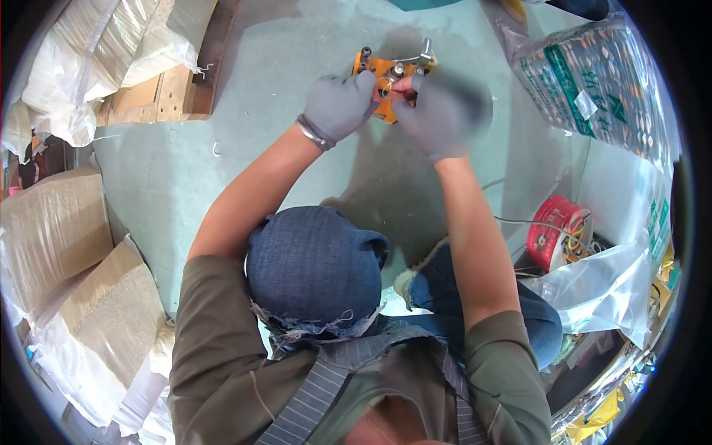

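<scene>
From here, my left hand (340, 106) and partly blurred right hand (437, 115) hide some of the orange machine (383, 67) on the floor (259, 156). Shiny metal bits (426, 53) stick up. Fingers curl close; I can't tell if they're pinching anything.

Both hands (337, 107) nearly together, arms (478, 237) outstretched.
</scene>
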{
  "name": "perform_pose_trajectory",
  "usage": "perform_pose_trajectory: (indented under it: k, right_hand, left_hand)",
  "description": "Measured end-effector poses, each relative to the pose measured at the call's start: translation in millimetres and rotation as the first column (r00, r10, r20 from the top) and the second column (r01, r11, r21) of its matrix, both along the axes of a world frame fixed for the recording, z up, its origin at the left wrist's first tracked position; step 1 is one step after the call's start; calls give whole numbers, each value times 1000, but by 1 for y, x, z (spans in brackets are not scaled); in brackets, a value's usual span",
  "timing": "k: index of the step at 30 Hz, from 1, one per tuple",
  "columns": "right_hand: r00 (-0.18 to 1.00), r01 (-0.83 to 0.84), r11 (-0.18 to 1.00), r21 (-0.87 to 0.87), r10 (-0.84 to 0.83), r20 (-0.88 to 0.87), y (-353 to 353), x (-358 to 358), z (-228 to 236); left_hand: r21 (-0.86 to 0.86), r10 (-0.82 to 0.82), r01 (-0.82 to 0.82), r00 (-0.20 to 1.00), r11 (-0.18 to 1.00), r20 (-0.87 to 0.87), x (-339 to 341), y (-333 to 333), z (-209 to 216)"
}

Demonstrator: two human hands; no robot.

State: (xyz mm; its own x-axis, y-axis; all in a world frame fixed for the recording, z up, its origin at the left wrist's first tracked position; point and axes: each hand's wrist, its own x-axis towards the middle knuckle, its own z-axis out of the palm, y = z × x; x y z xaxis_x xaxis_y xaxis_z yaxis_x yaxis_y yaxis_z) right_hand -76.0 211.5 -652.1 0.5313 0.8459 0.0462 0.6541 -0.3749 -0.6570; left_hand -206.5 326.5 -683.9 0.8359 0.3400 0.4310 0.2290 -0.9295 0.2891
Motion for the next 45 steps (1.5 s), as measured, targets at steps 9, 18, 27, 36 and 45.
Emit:
perform_pose_trajectory:
  k: [9, 18, 27, 36, 45]
  right_hand:
    - [993, 105, 937, 332, -82, -82, -17, -2, 6]
    - [993, -97, 906, 413, 115, -20, -12, -29, 44]
    - [957, -228, 880, 416, 282, -73, -10, -39, 23]
    - [896, 322, 905, 278, -197, -398, 3, -33, 1]
    - [988, 155, 959, 237, -154, -22, 12, -24, 7]
  left_hand:
    - [-169, 155, -126, 972, 978, 175, -53, 3, 30]
    - [-209, 144, -110, 978, 972, 153, -55, -5, 54]
    - [-379, 23, 51, 982, 924, 188, -49, -16, 54]
    - [-691, 257, -139, 964, 709, 69, -41, 0, 42]
    - [-709, 194, -80, 978, 701, 82, -38, 2, 26]
